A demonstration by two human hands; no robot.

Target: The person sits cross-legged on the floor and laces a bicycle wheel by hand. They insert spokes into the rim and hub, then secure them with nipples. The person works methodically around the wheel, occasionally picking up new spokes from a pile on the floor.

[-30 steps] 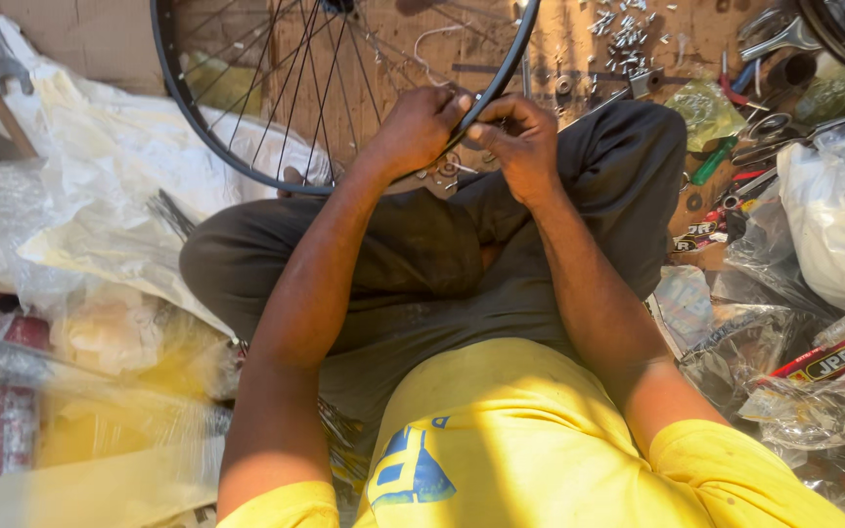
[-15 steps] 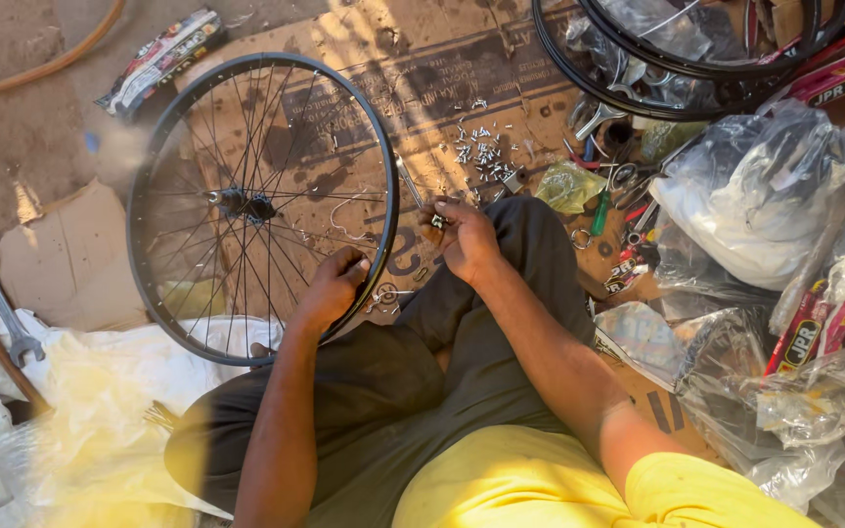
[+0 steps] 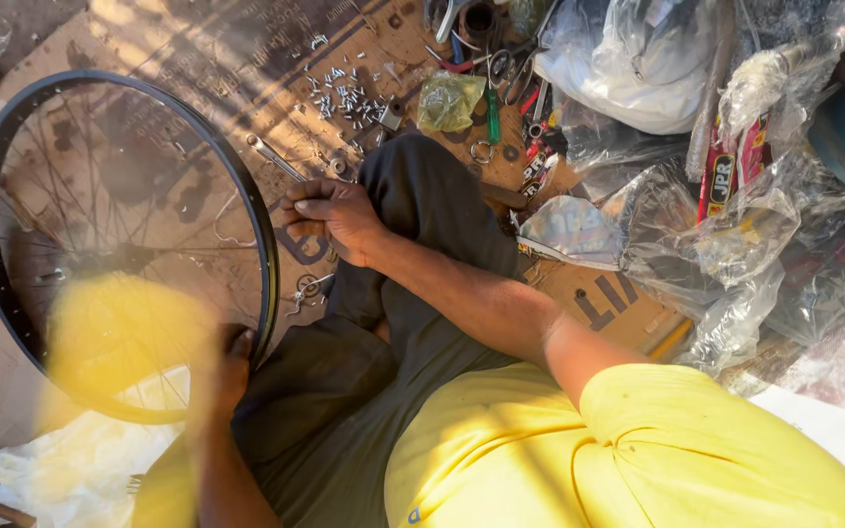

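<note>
A black-rimmed spoked bicycle wheel (image 3: 258, 230) lies flat on cardboard (image 3: 198, 49) at the left, against my dark-trousered leg. My left hand (image 3: 227, 367), blurred, grips the rim's lower right edge. My right hand (image 3: 334, 217) rests on my knee just right of the rim, fingers curled together and thumb laid across them; I can make out nothing inside it. A slim metal tool (image 3: 274, 158) lies on the cardboard just beyond my right hand. A blurred yellow patch (image 3: 110, 342) covers the wheel's lower part.
Several small silver nipples (image 3: 344, 93) are scattered on the cardboard ahead. A crumpled green bag (image 3: 449, 101), a green-handled screwdriver (image 3: 493, 112) and scissors lie beyond my knee. Clear plastic bags (image 3: 657, 244) pile up at the right. White plastic (image 3: 80, 479) sits at the lower left.
The view has swung, and the wheel now fills the left side. My left hand has dropped to the rim's lower edge. My right hand has come off the rim to my knee.
</note>
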